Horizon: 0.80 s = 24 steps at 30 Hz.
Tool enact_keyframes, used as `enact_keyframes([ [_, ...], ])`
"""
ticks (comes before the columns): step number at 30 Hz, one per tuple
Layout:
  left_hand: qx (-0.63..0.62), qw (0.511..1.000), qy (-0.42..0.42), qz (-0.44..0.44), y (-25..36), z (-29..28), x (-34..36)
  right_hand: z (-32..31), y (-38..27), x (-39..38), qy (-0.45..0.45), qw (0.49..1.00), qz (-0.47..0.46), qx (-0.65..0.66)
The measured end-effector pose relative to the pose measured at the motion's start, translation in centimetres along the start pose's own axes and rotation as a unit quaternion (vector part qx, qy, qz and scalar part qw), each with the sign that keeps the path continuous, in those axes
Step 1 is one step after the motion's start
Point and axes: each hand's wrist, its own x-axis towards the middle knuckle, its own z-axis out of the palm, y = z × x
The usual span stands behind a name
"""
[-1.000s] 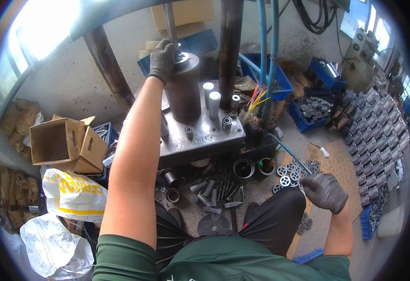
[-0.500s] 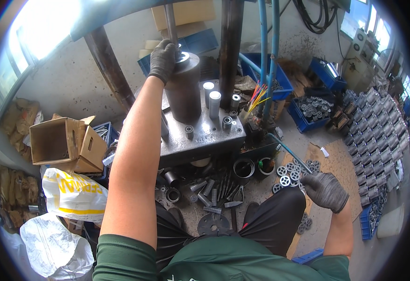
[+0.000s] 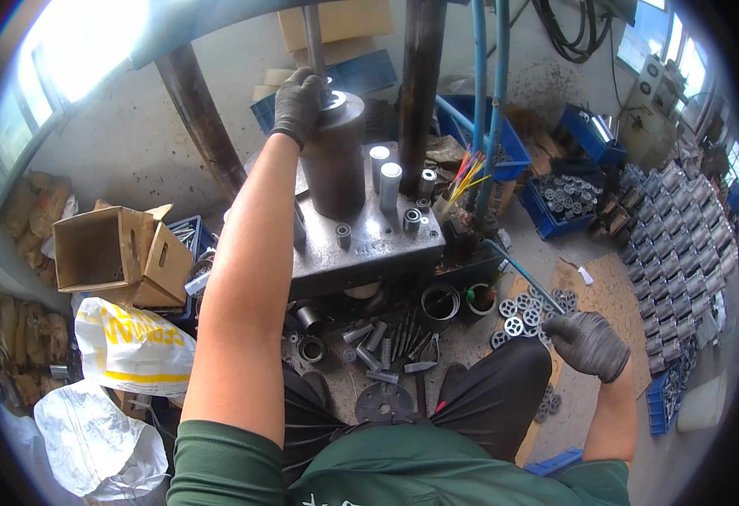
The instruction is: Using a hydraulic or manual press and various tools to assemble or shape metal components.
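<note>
My left hand [image 3: 300, 106], in a dark grey glove, is closed at the top of a thick dark metal cylinder [image 3: 335, 173]. Its curled fingers lie beside a vertical steel rod [image 3: 313, 40] and a bright metal ring [image 3: 333, 100] on the cylinder's top; what they grip is hidden. The cylinder stands on a steel press table [image 3: 365, 257]. At the right, my gloved right hand [image 3: 591, 346] is wrapped round the lower end of a blue lever [image 3: 525, 278], beside my knee. Pale upright pins [image 3: 390, 187] and small steel bushings [image 3: 412, 220] stand on the table.
Spoked metal discs [image 3: 514, 325] lie on cardboard at the right, beyond them a tall stack of metal cylinders [image 3: 677, 253]. Blue crates [image 3: 555, 221] stand behind. Loose parts and a hammer [image 3: 421, 368] lie between my feet. Cartons [image 3: 99, 249] and white sacks [image 3: 99, 443] are at the left.
The view has shifted slightly. Both hands keep their places, the left at the cylinder's top and the right on the lever; its tilt looks unchanged.
</note>
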Motion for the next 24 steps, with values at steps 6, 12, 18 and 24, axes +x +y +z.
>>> enact_keyframes([
  [6, 0.033, 0.999, 0.006, -0.012, -1.2, -0.2, 0.6, -0.8, -0.5, 0.7, 0.111, 0.993, 0.021, 0.025],
  [12, -0.013, 1.0, -0.012, -0.012, -2.0, -0.1, 1.3, -5.6, 1.9, 9.9, 0.447, 0.884, -0.053, -0.124],
  [18, -0.045, 0.999, -0.007, -0.008, -2.3, -0.2, 1.6, -10.6, 3.2, 18.0, 0.426, 0.897, -0.022, -0.121],
  [24, -0.046, 0.998, 0.029, -0.035, -1.3, 0.0, 1.1, -11.8, 3.2, 20.2, 0.389, 0.913, 0.022, -0.119],
])
